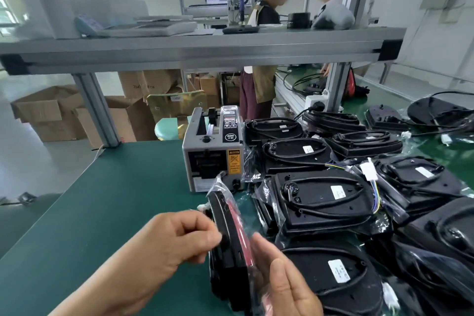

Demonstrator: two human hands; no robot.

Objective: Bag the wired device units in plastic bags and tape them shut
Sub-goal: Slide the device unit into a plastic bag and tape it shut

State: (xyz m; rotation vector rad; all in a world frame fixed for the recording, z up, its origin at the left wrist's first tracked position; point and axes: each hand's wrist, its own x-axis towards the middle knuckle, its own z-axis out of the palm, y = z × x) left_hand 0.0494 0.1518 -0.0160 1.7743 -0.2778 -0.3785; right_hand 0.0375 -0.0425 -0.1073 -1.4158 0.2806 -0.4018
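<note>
**Bagged unit held on edge between both hands**

Brown boxes (pixel 48 113) sit on the floor at far left, beyond the green table (pixel 102 200). The left hand (pixel 164 246) comes in from the lower left with its fingers curled. Its thumb and forefinger tips pinch the left edge of a black unit (pixel 221 215), about halfway up.

The unit stands on its edge on the table, just right of that hand and a little left of centre. It is inside a clear bag (pixel 219 183). The bag's loose top pokes up above the unit, and a red strip shows through the plastic on its right face. Behind it, further up the table, stands a grey tape dispenser (pixel 213 159); the bag's top overlaps its lower front in the picture.

The right hand (pixel 284 282) lies against the bag's right face with its fingers nearly straight and close together. It presses flat rather than gripping, so the unit stands between the two hands.

Right of the hands, many bagged units (pixel 323 197) lie flat in overlapping rows, each with a coiled cord and a white label facing up. At the far right, further units (pixel 387 118) and loose cables rest on the table.
</note>
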